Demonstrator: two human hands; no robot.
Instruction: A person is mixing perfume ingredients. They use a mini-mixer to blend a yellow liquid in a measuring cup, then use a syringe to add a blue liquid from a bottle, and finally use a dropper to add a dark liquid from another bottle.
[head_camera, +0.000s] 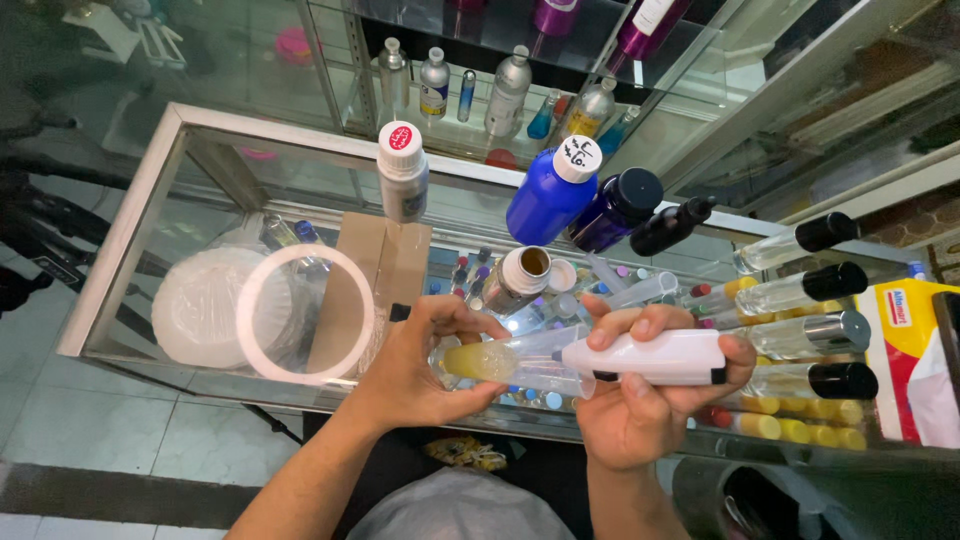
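My left hand (425, 365) grips a small clear bottle (480, 361) holding yellow liquid, held on its side above the glass counter (200, 125). My right hand (640, 400) is closed on a white pen-shaped tool (650, 357) with black trim, together with a clear plastic tube (545, 378). The tool's tip points left at the bottle's mouth. An open silver bottle (520, 277) with no cap stands just behind my left hand, and a white cap (562, 276) lies beside it.
A white bottle with a red-marked cap (402, 170), a blue bottle (550, 190) and dark bottles (620, 205) stand at the back. Clear bottles with black caps (800, 290) lie at right, next to a yellow packet (900, 350). A white tape ring (305, 315) lies at left.
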